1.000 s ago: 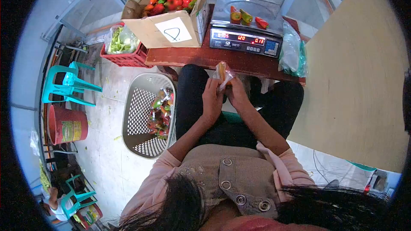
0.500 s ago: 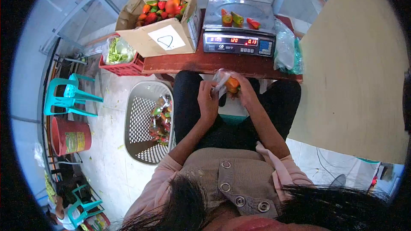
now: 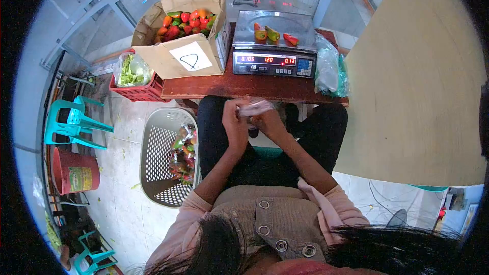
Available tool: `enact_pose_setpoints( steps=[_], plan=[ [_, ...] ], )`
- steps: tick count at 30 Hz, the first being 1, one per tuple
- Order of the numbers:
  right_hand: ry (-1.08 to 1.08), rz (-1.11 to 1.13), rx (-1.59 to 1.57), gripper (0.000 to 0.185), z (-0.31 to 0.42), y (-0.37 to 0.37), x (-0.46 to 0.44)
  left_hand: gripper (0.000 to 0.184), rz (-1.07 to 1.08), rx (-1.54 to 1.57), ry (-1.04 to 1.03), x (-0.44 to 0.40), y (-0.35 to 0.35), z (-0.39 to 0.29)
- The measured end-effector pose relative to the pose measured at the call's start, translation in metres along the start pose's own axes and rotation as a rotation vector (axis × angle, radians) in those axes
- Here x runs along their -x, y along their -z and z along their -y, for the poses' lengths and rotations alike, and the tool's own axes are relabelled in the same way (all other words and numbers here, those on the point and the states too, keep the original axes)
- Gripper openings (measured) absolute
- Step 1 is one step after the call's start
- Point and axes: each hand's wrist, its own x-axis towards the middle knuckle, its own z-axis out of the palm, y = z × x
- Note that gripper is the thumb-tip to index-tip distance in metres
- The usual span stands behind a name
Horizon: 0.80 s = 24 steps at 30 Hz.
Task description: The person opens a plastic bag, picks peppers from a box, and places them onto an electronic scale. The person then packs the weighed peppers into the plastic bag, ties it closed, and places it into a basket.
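Note:
My left hand (image 3: 234,119) is closed on a clear plastic bag (image 3: 256,107) above my lap. My right hand (image 3: 271,124) is closed against the same bag, close beside the left, its fingers partly hidden. No pepper can be made out in the hands now. Beyond them, several pepper pieces, red and green (image 3: 272,34), lie on the steel pan of a digital scale (image 3: 275,63) with lit red digits. To its left, a cardboard box (image 3: 196,58) holds many red, orange and green peppers (image 3: 191,23).
Scale and box stand on a red-brown table (image 3: 204,88), with plastic bags (image 3: 331,69) at its right end. A grey basket (image 3: 152,188) with bagged peppers is on the floor by my left leg. A tan board (image 3: 407,97) rises at right; teal chairs (image 3: 75,117) stand left.
The orange pepper seen at my right hand is now out of sight. Both hands have come closer together around the bag. The whole view has shifted slightly.

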Motion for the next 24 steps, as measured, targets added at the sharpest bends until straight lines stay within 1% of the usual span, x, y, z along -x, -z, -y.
enact_pose_setpoints(
  steps=[2,3,4,5,7,8,11,12,13,15,16,18,20,21,23,24],
  plan=[
    [-0.144,0.022,-0.004,0.028,-0.007,-0.016,0.011,0.021,0.044,-0.123,0.082,-0.002,0.007,0.014],
    [-0.172,0.102,0.046,0.028,-0.016,-0.024,0.009,0.022,0.061,-0.183,0.122,-0.003,0.01,0.022],
    [-0.202,0.183,0.097,0.028,-0.023,-0.032,0.007,0.019,0.121,-0.16,0.12,0.0,0.012,0.026],
    [-0.232,0.258,0.147,0.029,-0.031,-0.037,0.005,0.018,0.165,-0.201,0.149,0.006,0.011,0.035],
    [-0.047,0.285,0.141,0.03,-0.026,-0.023,0.004,0.016,0.248,-0.281,0.192,0.011,0.008,0.047],
    [0.049,0.297,0.143,0.03,-0.023,-0.01,-0.001,0.018,0.292,-0.271,0.292,0.011,0.008,0.044],
    [-0.051,0.863,-0.055,0.028,-0.003,0.05,-0.04,0.014,0.372,-0.175,0.464,0.009,0.011,0.052],
    [-0.027,0.918,0.026,0.024,-0.013,0.052,-0.05,0.015,0.377,-0.171,0.514,0.013,0.011,0.064],
    [-0.06,0.818,-0.035,0.024,-0.024,0.058,-0.063,0.016,0.387,-0.163,0.561,0.016,0.011,0.078],
    [-0.124,0.609,-0.146,0.023,-0.047,0.067,-0.088,0.017,0.431,-0.081,0.702,0.013,0.013,0.081],
    [-0.002,0.213,-0.071,0.027,-0.073,0.052,-0.094,0.017,0.419,-0.091,0.684,0.014,0.012,0.086],
    [0.012,-0.161,0.246,0.04,-0.094,0.055,-0.129,0.015,0.403,-0.069,0.67,0.011,0.007,0.086],
    [-0.035,-0.26,0.475,0.051,-0.099,0.057,-0.167,0.015,0.397,-0.017,0.674,0.001,0.009,0.078],
    [-0.056,-0.308,0.584,0.057,-0.102,0.055,-0.183,0.015,0.38,0.058,0.672,0.005,0.009,0.088],
    [-0.075,-0.3,0.555,0.063,-0.117,0.04,-0.204,0.015,0.344,0.201,0.675,0.015,0.009,0.111],
    [-0.087,-0.294,0.541,0.065,-0.119,0.036,-0.212,0.016,0.33,0.258,0.724,0.014,0.008,0.111]
  ],
)
